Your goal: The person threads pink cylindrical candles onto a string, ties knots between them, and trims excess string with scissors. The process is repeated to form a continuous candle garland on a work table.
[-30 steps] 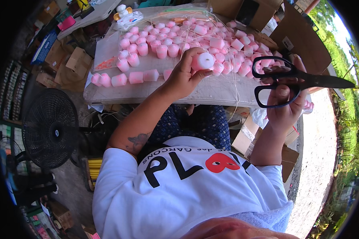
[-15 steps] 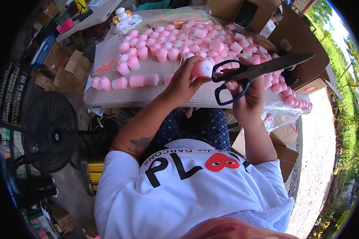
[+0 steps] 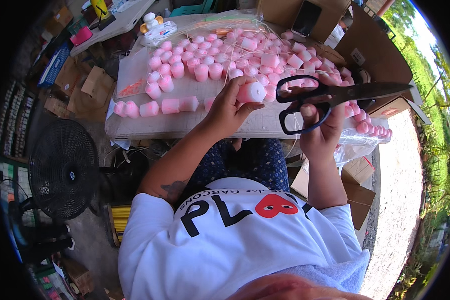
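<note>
Left hand [image 3: 230, 107] lifted above the near edge of the tabletop [image 3: 185, 122], fingers curled round a short pink candle [image 3: 251, 92], flat end facing out; right hand [image 3: 319, 127] beside it, thumb and fingers through the black handles of a pair of scissors [image 3: 335, 95], blades closed and pointing right, past the right edge; scissors near the held candle but not touching it, nothing between the blades.

Candle pile [image 3: 235, 57] fills the far half of the tabletop and runs down toward the right corner, long pale wicks sticking up among them; a short row of candles [image 3: 155, 107] lies on its side along the near left edge, wicks not visible.

Judgement: trimming looks early; a handful set aside, the bulk of the pile seemingly untrimmed; this candle not yet cut.

Off the table: black fan [image 3: 62, 167] on the floor to the left; cardboard boxes [image 3: 380, 50] at the far right corner.
</note>
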{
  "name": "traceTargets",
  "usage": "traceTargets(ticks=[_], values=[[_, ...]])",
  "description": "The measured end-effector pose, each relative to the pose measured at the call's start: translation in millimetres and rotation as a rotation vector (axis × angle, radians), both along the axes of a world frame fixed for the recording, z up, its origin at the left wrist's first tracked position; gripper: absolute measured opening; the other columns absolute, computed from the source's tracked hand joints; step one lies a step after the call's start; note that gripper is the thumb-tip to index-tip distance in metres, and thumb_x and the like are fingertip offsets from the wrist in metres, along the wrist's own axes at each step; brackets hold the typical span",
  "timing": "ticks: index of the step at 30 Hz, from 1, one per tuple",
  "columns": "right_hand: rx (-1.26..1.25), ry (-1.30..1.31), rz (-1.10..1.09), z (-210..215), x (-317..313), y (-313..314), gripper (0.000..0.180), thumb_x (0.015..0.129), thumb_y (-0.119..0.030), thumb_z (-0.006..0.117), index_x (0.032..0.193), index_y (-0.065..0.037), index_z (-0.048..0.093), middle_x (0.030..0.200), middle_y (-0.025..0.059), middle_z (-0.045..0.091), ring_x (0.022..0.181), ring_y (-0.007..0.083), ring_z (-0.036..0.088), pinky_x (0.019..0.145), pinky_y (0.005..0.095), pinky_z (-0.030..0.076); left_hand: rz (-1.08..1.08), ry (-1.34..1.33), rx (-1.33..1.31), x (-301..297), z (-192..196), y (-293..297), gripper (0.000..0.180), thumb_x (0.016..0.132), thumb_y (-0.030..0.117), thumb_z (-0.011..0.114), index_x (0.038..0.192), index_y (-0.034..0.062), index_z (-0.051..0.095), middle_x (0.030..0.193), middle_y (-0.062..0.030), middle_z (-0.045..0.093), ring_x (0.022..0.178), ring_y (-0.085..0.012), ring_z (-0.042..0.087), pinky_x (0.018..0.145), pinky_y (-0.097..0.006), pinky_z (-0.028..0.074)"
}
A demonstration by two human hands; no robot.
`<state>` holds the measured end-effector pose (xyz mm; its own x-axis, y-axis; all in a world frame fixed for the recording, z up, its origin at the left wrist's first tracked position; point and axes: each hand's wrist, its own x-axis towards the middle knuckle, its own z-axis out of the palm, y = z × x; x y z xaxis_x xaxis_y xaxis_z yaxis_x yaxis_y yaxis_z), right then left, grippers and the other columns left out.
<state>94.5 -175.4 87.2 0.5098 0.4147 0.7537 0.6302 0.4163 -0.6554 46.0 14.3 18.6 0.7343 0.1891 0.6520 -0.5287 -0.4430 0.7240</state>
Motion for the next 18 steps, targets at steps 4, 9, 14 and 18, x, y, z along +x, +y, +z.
traceTargets(ticks=[4, 9, 14, 18], values=[[-0.048, 0.035, -0.009, -2.3, -9.0, 6.4, 0.05, 0.091, -0.001, 0.059, 0.135, -0.001, 0.034, 0.108, 0.0118, 0.062, 0.1, 0.0182, 0.062, 0.092, 0.0295, 0.045, -0.012, 0.007, -0.02, -1.4, -0.5, -6.4, 0.052, 0.08, 0.006, 0.074, 0.123, 0.0051, 0.045, 0.111, -0.0137, 0.055, 0.099, -0.0217, 0.06, 0.08, -0.033, 0.052], [0.067, -0.006, 0.039, 7.0, -7.7, -1.5, 0.05, 0.092, -0.002, 0.058, 0.135, -0.002, 0.033, 0.114, 0.0145, 0.06, 0.104, 0.0226, 0.063, 0.092, 0.0332, 0.047, 0.066, -0.026, 0.096, -3.7, 2.0, -0.3, 0.049, 0.08, 0.005, 0.074, 0.12, 0.0054, 0.047, 0.111, -0.0136, 0.055, 0.101, -0.0223, 0.059, 0.08, -0.032, 0.052], [0.05, 0.013, 0.141, 1.1, -4.5, 12.4, 0.051, 0.092, -0.002, 0.059, 0.136, -0.004, 0.033, 0.123, 0.0118, 0.053, 0.106, 0.0179, 0.058, 0.09, 0.03, 0.046, 0.012, 0.067, 0.008, -1.5, 0.1, 3.5, 0.047, 0.086, 0.004, 0.069, 0.124, 0.0054, 0.042, 0.114, -0.0088, 0.055, 0.105, -0.0163, 0.056, 0.089, -0.03, 0.047], [0.045, 0.0, 0.045, -15.8, -3.3, 18.6, 0.054, 0.089, 0.005, 0.06, 0.136, -0.003, 0.036, 0.117, 0.0067, 0.053, 0.101, 0.0097, 0.056, 0.086, 0.0232, 0.044, 0.004, 0.034, -0.036, -4.5, -0.9, -3.7, 0.049, 0.082, 0.005, 0.072, 0.122, 0.005, 0.045, 0.113, -0.0122, 0.055, 0.102, -0.0198, 0.058, 0.083, -0.031, 0.05]])
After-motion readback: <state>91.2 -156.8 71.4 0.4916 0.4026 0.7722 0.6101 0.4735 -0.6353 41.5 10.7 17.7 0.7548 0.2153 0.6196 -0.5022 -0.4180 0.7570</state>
